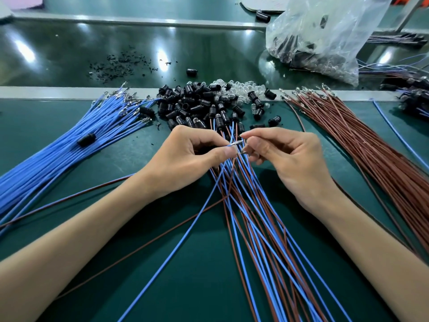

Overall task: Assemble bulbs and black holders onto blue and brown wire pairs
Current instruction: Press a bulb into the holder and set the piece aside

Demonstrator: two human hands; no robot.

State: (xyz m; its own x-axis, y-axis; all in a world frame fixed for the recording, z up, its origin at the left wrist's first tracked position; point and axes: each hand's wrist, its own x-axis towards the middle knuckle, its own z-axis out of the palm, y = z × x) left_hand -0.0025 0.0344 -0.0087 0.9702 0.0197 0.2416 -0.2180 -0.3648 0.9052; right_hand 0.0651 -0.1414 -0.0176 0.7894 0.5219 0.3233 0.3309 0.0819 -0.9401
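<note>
Left hand (pixel 192 156): thumb and forefinger pinched closed on the metal terminal end of one blue wire (pixel 185 238); remaining fingers curled in. Right hand (pixel 285 159): thumb and forefinger pinched closed close to a second metal terminal, the other fingers half folded beneath; which wire this terminal belongs to cannot be told. The two pinches sit just beside each other, terminal tips nearly meeting between the fingertips.

Directly below the grip, a loose fan of blue and brown wire pairs (pixel 262 228) runs from under both hands toward the viewer; the wires cross and overlap, so no exact count is possible. Several are already fitted with holders, whose black ends show just beyond the fingertips.

Beyond the grip: one heap of black holders (pixel 197 103), too many and too overlapped to count, with a smaller heap of clear bulbs (pixel 241 87) touching its far right side. One lone holder lies farther out, apart from the heap.

Left of the grip: one bundle of blue wires (pixel 69 145), with one black holder resting on it. Right of the grip: one bundle of brown wires (pixel 362 138). Far right, beyond the bundle: one clear plastic bag (pixel 325 36), partly filled with dark parts.

All items rest on the green work surface (pixel 116 163).
</note>
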